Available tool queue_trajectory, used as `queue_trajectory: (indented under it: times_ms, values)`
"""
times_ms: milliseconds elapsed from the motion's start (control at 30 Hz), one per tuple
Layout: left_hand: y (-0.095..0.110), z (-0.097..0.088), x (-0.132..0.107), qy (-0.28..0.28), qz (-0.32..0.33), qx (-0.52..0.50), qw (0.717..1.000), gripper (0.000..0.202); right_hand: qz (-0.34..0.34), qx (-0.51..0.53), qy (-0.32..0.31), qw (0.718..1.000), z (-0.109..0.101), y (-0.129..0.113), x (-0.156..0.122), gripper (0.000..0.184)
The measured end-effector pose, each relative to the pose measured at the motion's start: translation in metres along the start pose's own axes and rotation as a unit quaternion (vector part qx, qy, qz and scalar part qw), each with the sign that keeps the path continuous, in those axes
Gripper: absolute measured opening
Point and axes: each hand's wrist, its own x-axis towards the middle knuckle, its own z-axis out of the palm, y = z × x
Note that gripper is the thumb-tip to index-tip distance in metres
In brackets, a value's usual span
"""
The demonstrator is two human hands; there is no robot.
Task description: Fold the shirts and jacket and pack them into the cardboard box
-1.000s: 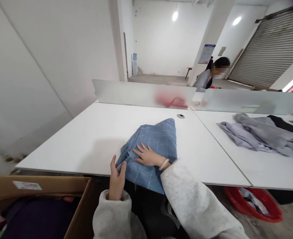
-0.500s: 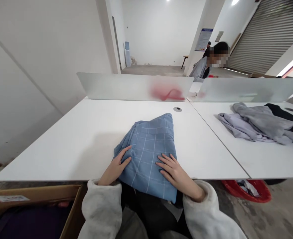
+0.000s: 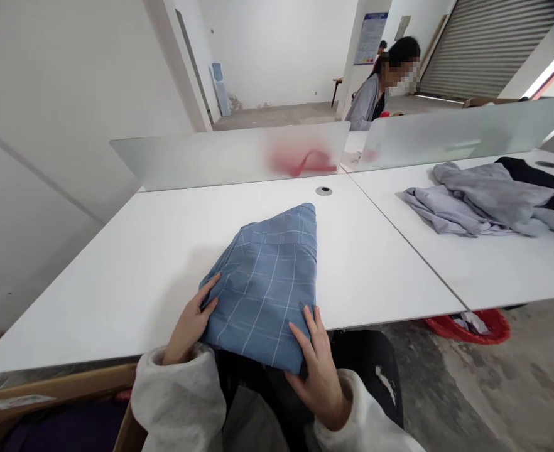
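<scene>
A folded blue garment (image 3: 262, 282) with thin white check lines lies on the white table in front of me. A wide band crosses its far end, and its near edge hangs slightly past the table's front edge. Against its left side rests my left hand (image 3: 190, 320), thumb and fingers apart on the cloth. My right hand (image 3: 317, 367) is at the near right corner, spread fingers on top and the thumb by the front edge. Neither hand is closed round the cloth. The garment's underside is hidden.
Grey and black clothes (image 3: 494, 198) lie heaped on the right table. A frosted divider (image 3: 211, 154) runs along the back, with a person (image 3: 366, 100) beyond it. A cardboard box (image 3: 70, 386) stands low left; a red-lined bin (image 3: 488, 326) sits under the right table.
My right hand has slid toward me to the garment's near right corner, its fingers now pointing more forward. The left hand stays at the left side. The camera view has tilted and shifted.
</scene>
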Motion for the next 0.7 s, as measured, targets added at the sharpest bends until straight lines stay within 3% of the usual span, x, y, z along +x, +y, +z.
queue_trajectory:
  times_ms: [100,200,300,367,533,600,700]
  values:
    - [0.002,0.002,-0.001,0.014,-0.004,-0.022,1.0,0.061,0.036,0.033,0.06,0.997,0.012,-0.007,0.003,0.06]
    - [0.003,0.004,-0.004,0.055,-0.005,-0.056,0.997,0.058,0.037,0.058,0.079,0.995,0.014,-0.01,0.008,0.064]
    - [0.001,0.007,-0.004,0.108,-0.016,-0.098,0.989,0.057,-0.005,0.05,0.072,0.996,0.011,-0.007,0.015,0.068]
    - [-0.001,0.007,-0.003,0.13,-0.024,-0.087,0.987,0.055,-0.039,0.018,0.028,0.999,0.008,-0.004,0.019,0.067]
    - [0.005,-0.006,-0.005,0.141,-0.066,0.084,0.984,0.05,-0.085,-0.076,-0.092,0.989,0.0,-0.001,0.027,0.062]
    - [0.016,-0.013,-0.014,0.165,-0.058,0.201,0.964,0.048,-0.097,-0.087,-0.107,0.986,-0.002,0.001,0.028,0.062]
    - [0.042,-0.01,-0.03,0.227,0.032,0.34,0.912,0.05,-0.123,-0.077,-0.118,0.982,0.0,0.005,0.027,0.059]
